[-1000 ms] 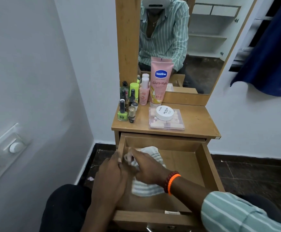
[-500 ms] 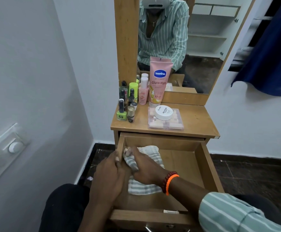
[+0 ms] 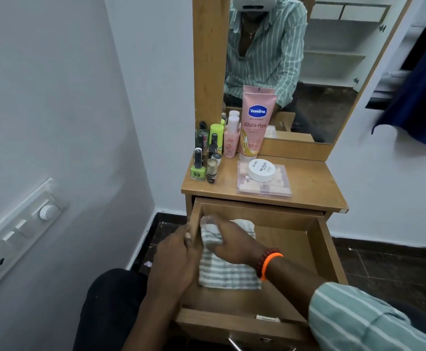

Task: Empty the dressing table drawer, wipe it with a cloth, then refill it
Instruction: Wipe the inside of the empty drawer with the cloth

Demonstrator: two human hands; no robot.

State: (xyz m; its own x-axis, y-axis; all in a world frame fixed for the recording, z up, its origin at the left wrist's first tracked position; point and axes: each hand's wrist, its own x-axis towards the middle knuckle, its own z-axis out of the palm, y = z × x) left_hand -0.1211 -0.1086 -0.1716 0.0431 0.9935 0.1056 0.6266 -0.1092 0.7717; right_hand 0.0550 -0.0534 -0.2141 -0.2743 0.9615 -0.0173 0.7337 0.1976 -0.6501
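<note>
While the left hand (image 3: 179, 259) gripped the drawer (image 3: 318, 252) side wall, the right hand (image 3: 232, 243) clutched the striped cloth (image 3: 228, 273), bunched against the drawer's rear left corner.

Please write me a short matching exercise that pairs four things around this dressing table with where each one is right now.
Things:
1. grey-and-white striped cloth
2. pink Vaseline lotion tube
3. round white plastic jar
4. left hand

Places:
A. on the clear flat box
B. on the drawer's left wall
C. inside the open drawer
D. upright against the mirror

Pairs: 1-C, 2-D, 3-A, 4-B
</note>
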